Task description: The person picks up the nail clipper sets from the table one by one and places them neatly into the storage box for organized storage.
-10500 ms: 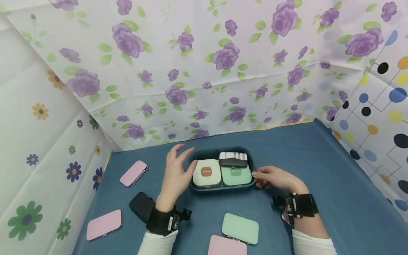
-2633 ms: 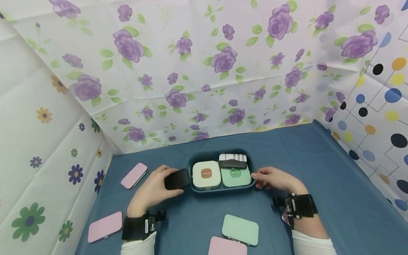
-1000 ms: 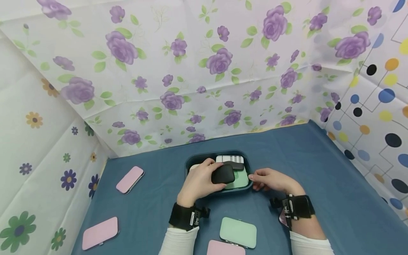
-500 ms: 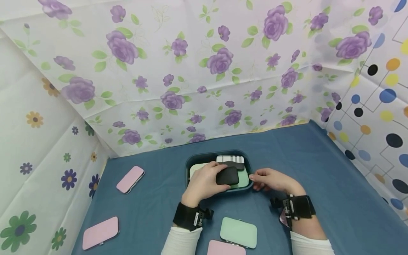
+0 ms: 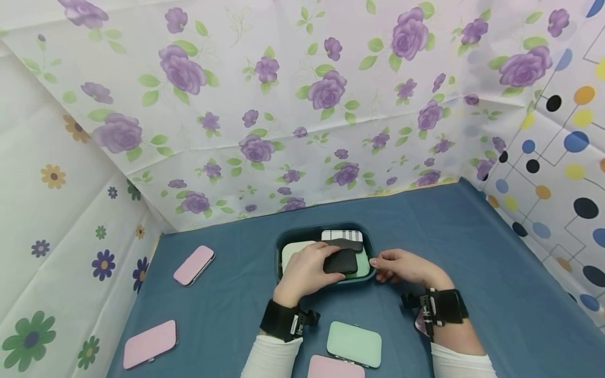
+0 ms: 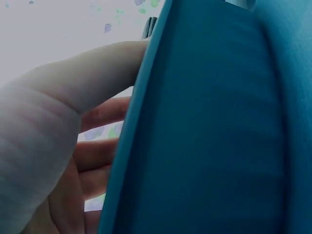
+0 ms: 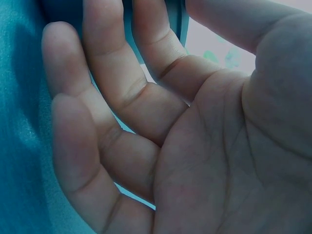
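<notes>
A dark blue oval bin [image 5: 278,262] stands near the back of the table. My left hand [image 5: 302,270] reaches over its front wall and grips a small black case [image 5: 344,261] between thumb and fingers, low over the mint square case [image 5: 363,265]. Behind that lies a small plaid-and-dark case [image 5: 342,234], and on the left a cream square case [image 5: 292,252], partly hidden by the hand. In the left wrist view the bin's outer wall [image 6: 209,122] hides the fingertips. My right hand [image 5: 406,265] pinches the bin's right rim between thumb and forefinger, other fingers curled below.
Two pink flat cases [image 5: 194,265] lie on the left of the table. In front of the bin are a mint flat case [image 5: 354,344] and another pink one [image 5: 336,366]. A further pink case [image 5: 420,323] is partly under the right wrist. Patterned cloth walls surround the table.
My left hand picked up the black case from the table left of the bin, carried it right over the bin and lowered it onto the mint case's area. The right hand stays at the rim.
</notes>
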`<move>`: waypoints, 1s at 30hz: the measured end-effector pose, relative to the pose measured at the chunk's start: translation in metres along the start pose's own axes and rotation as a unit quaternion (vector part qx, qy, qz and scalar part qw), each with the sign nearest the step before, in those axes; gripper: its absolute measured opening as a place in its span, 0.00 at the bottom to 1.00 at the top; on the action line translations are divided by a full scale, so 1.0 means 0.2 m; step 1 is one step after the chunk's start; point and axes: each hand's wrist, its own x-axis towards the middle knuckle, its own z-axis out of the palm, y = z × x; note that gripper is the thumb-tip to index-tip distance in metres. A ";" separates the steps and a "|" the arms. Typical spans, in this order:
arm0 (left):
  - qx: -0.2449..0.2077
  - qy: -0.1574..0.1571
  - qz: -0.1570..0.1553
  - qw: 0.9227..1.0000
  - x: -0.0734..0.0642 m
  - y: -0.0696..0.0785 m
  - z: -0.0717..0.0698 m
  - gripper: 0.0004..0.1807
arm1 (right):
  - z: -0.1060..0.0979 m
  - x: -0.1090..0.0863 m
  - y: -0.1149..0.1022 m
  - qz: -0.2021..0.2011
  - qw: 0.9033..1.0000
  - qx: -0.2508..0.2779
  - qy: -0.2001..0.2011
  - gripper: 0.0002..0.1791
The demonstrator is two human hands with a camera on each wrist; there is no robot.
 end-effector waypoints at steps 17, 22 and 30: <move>-0.010 -0.011 -0.001 1.000 0.01 0.01 0.04 0.30 | 0.00 0.01 0.00 -0.002 1.000 -0.009 -0.002 0.23; -0.014 -0.012 -0.002 1.000 0.01 0.01 0.04 0.30 | 0.00 0.01 0.01 -0.001 1.000 -0.012 0.001 0.23; -0.029 -0.019 -0.024 0.999 0.01 0.02 0.03 0.30 | 0.00 0.01 0.01 -0.005 1.000 -0.012 -0.003 0.23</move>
